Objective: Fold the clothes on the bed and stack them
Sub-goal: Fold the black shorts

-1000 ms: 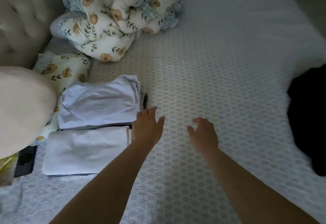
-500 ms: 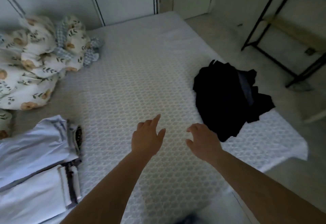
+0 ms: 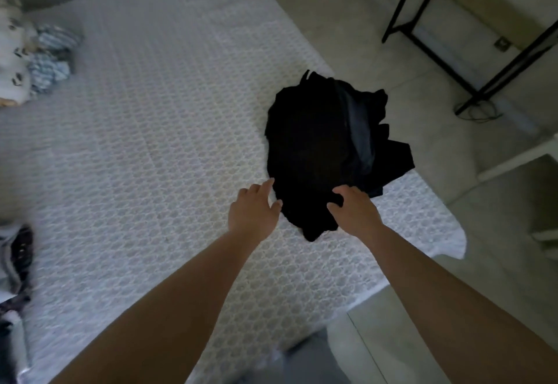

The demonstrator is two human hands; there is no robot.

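Observation:
A crumpled pile of black clothes [image 3: 317,148] lies near the right edge of the bed [image 3: 151,142], with a greyish garment showing in its right side. My left hand [image 3: 252,213] is open at the pile's near left edge, fingers spread, index fingertip at the cloth. My right hand [image 3: 356,211] rests on the pile's near edge with its fingers curled onto the black fabric; a firm grip is not visible. The folded light clothes [image 3: 13,259] show only as a blurred sliver at the far left edge.
A floral quilt [image 3: 27,60] is bunched at the bed's upper left. Beyond the bed's right edge is pale tiled floor [image 3: 377,42] with a black metal frame stand [image 3: 471,51] at the upper right.
My view has swung right, away from the folded light clothes. Both hands have reached forward and right from bare mattress to the black pile.

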